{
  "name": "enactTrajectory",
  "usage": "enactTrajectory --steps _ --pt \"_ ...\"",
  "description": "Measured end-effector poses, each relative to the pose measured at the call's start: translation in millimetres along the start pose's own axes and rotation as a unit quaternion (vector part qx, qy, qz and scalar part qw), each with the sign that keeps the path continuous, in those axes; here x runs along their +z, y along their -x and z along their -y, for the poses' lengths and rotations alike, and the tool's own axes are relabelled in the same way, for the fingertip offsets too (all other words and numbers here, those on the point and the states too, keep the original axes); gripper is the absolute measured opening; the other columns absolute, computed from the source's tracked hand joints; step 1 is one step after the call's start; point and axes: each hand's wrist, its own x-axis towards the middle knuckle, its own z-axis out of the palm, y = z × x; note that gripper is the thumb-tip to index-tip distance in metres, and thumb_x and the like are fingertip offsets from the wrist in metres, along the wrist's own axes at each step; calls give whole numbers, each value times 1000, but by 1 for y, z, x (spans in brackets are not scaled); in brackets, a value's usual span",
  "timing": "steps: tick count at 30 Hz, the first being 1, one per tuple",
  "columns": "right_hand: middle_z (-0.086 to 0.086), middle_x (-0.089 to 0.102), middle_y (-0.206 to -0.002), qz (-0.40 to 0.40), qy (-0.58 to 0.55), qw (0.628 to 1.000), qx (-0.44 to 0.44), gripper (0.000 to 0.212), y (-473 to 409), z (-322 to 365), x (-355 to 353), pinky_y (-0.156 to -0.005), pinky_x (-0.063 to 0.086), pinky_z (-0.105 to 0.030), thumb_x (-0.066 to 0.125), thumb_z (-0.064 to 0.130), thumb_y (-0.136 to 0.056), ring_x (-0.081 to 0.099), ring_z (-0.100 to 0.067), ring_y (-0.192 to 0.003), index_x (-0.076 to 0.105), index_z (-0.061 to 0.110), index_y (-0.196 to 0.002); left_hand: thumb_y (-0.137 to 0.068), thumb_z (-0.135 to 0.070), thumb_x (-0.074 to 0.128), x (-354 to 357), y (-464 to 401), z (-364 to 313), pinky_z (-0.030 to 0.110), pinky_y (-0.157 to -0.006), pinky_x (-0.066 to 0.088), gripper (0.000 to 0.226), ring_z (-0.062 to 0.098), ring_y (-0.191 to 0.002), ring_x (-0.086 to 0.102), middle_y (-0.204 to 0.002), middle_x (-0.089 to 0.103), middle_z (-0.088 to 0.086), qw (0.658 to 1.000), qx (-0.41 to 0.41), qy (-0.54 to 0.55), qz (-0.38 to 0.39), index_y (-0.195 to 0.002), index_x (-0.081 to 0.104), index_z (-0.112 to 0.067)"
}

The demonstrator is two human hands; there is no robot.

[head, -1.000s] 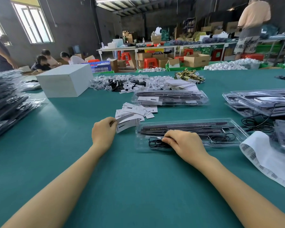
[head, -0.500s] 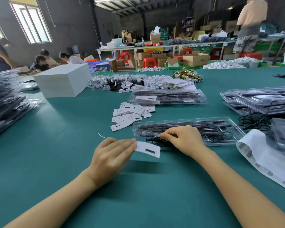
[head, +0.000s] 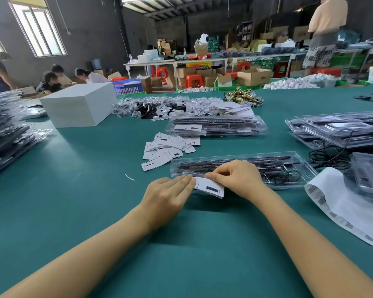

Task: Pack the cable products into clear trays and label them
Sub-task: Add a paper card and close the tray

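Both hands [head: 167, 197] [head: 238, 179] pinch one label [head: 209, 187] — just before clear tray [head: 297, 166].

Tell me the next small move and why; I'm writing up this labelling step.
Probably peel the small white barcode label, since the left hand and right hand both pinch it, unstuck, just before the clear plastic tray of black cables.

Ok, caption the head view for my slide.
Both hands, left hand and right hand, pinch a label before a clear tray.
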Motion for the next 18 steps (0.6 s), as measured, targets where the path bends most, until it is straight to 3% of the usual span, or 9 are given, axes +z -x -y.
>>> enactTrajectory --steps 2,5,9,13,18 --pt "20 70 -71 3 -15 1000 7 32 0 0 0 -61 48 -25 57 70 -76 61 -2 -70 74 43 -80 -76 2 68 0 4 1 26 -53 54 14 17 -83 73 -91 75 7 1000 14 -14 -3 -86 77 -4" --pt "19 71 -72 4 -24 1000 14 33 0 0 1 -65 50 -25 58 73 -74 62 -2 -73 74 44 -77 -85 5 52 2 4 1 25 -51 53 26 17 -79 73 -88 75 8 999 7 -38 -2 -83 77 -3" --pt "19 70 -70 -1 -30 999 20 32 0 0 1 -63 48 -24 59 72 -73 62 -2 -71 74 44 -76 -66 1 74 8 -4 -7 23 -44 48 14 15 -66 70 -78 74 4 998 -37 -60 9 -79 76 -4" --pt "23 63 -56 -7 -35 999 15 30 1 0 1 -52 38 -21 60 71 -73 57 -1 -60 74 44 -73 -67 -5 76 7 -9 -12 27 -36 39 5 18 -46 57 -59 64 -1 996 -77 -41 -32 -69 72 -8" --pt "23 65 -61 -1 -43 999 19 30 1 0 -1 -53 40 -22 60 72 -72 59 1 -62 73 45 -72 -71 -1 74 5 -11 -10 26 -40 40 16 17 -51 59 -70 69 -1 997 -47 -28 -46 -83 76 -11"
